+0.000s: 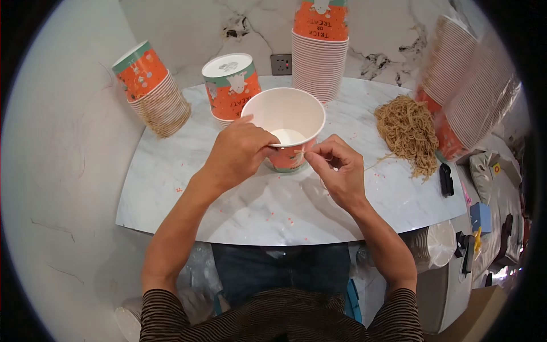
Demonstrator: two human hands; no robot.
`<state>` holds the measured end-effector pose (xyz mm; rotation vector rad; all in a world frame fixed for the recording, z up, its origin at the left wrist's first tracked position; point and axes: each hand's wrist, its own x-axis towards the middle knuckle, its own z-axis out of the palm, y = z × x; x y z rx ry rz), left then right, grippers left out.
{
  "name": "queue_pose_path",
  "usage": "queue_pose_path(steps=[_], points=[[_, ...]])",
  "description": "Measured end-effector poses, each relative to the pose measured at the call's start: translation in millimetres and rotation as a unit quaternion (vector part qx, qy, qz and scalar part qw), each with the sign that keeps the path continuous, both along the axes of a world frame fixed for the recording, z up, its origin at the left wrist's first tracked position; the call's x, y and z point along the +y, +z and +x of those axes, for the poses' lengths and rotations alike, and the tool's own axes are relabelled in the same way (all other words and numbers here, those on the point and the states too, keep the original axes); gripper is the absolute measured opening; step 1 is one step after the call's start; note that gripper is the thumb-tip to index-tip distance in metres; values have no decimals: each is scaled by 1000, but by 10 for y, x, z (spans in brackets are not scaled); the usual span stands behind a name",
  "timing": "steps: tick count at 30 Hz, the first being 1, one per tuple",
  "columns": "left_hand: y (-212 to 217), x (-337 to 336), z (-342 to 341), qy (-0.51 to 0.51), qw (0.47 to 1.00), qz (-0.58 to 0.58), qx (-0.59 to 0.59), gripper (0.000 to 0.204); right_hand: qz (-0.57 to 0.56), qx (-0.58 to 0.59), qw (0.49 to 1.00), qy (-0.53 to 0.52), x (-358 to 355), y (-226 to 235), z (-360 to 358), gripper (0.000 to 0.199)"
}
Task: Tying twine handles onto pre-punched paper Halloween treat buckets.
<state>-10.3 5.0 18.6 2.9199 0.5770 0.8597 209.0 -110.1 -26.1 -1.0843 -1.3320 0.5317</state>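
An open orange paper bucket [288, 117] with a white inside stands upright on the marble table [250, 205]. My left hand [236, 153] grips its near rim and side. My right hand [339, 171] is at the bucket's front wall, with thumb and forefinger pinched on a thin tan string [301, 153] tied there. A pile of tan strings [407, 132] lies to the right on the table.
Stacks of the same orange buckets stand around: one tilted at far left [152, 91], one upside down behind the bucket [232, 85], a tall one at the back [320, 48], another leaning at right [470, 80]. A black tool [446, 179] lies by the right edge.
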Motion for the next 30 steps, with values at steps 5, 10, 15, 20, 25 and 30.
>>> queue_pose_path(steps=[5, 10, 15, 20, 25, 30], points=[[9, -210, 191, 56, 995, -62, -45, 31, 36, 35, 998, -35, 98, -129, -10, 4], [-14, -286, 273, 68, 986, -145, -52, 33, 84, -21, 992, -87, 78, -161, -25, 7], [-11, -314, 310, 72, 982, -162, -58, 38, 150, -97, 976, -121, 67, -154, -30, 11], [28, -357, 328, 75, 980, -175, -60, 39, 165, -128, 970, -126, 62, -166, -14, 13], [33, -364, 314, 71, 978, -188, -60, 41, 166, -135, 968, -128, 57, -164, -24, 13], [52, -395, 303, 72, 973, -210, -57, 44, 171, -130, 968, -128, 70, -177, -40, 13]])
